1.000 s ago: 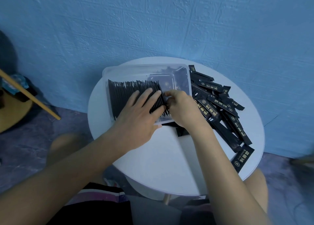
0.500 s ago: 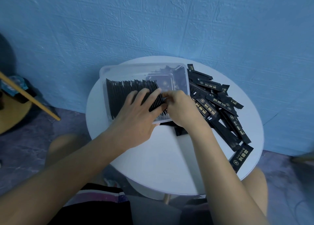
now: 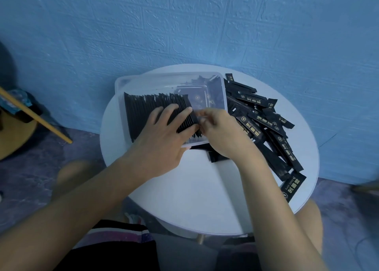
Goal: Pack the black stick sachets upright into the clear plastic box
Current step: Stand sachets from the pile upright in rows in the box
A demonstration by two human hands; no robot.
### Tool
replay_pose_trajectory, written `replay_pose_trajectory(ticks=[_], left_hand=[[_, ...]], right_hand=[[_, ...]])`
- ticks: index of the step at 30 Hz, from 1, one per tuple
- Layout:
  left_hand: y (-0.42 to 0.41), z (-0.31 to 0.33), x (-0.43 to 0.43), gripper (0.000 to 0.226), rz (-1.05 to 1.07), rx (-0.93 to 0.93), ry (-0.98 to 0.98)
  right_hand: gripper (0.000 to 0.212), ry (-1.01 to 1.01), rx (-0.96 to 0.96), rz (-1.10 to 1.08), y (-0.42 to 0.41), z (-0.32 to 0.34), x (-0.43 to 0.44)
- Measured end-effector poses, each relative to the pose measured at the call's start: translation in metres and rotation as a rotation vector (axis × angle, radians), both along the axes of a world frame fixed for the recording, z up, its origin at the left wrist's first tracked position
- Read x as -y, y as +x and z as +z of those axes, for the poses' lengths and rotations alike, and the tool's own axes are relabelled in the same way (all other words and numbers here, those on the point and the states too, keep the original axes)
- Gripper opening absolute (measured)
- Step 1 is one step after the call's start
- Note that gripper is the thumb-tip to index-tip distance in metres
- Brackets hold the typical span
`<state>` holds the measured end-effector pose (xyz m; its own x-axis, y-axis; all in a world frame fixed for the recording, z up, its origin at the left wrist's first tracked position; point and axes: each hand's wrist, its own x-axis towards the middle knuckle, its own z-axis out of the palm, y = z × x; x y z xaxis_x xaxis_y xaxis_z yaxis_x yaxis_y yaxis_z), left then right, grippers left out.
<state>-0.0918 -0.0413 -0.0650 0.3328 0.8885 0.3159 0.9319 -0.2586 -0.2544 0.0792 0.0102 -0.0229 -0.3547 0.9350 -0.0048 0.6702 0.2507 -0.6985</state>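
Note:
A clear plastic box [image 3: 143, 81] sits at the back of a round white table [image 3: 196, 199]. A row of black stick sachets [image 3: 141, 111] stands upright in its left part. My left hand [image 3: 164, 139] lies flat on that row, fingers straight, pressing the right end of the row. My right hand [image 3: 219, 129] is just beside it at the box's near right corner, its fingers curled at the last sachet in the row; the fingertips are partly hidden. A loose pile of black sachets [image 3: 264, 123] lies on the table right of the box.
A blue textured wall [image 3: 184, 24] rises right behind the table. One sachet [image 3: 293, 185] lies near the table's right edge, and another [image 3: 217, 158] pokes out beneath my right wrist. A wooden stick [image 3: 37, 117] and a round stool stand on the floor at left.
Both hands stay at the right end of the row. The view has shifted slightly; my right hand's fingers have moved a little at the last sachet.

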Motion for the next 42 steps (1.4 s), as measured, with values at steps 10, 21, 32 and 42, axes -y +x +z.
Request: replay_pose_trajectory(ticks=[10, 21, 32, 42], left_hand=[[-0.004, -0.002, -0.004, 0.054, -0.011, 0.03, -0.005], [-0.002, -0.002, -0.005, 0.052, -0.008, 0.04, -0.002], [-0.002, -0.001, -0.004, 0.052, -0.007, 0.042, -0.002], [0.001, -0.003, -0.002, 0.052, 0.002, 0.046, 0.011]], right_hand=[[0.017, 0.083, 0.015, -0.062, 0.073, 0.007, 0.022], [0.041, 0.264, 0.388, 0.048, 0.081, -0.031, 0.023], [0.015, 0.511, 0.284, 0.048, 0.083, -0.033, 0.017], [0.007, 0.579, -0.035, -0.082, 0.058, 0.007, 0.021]])
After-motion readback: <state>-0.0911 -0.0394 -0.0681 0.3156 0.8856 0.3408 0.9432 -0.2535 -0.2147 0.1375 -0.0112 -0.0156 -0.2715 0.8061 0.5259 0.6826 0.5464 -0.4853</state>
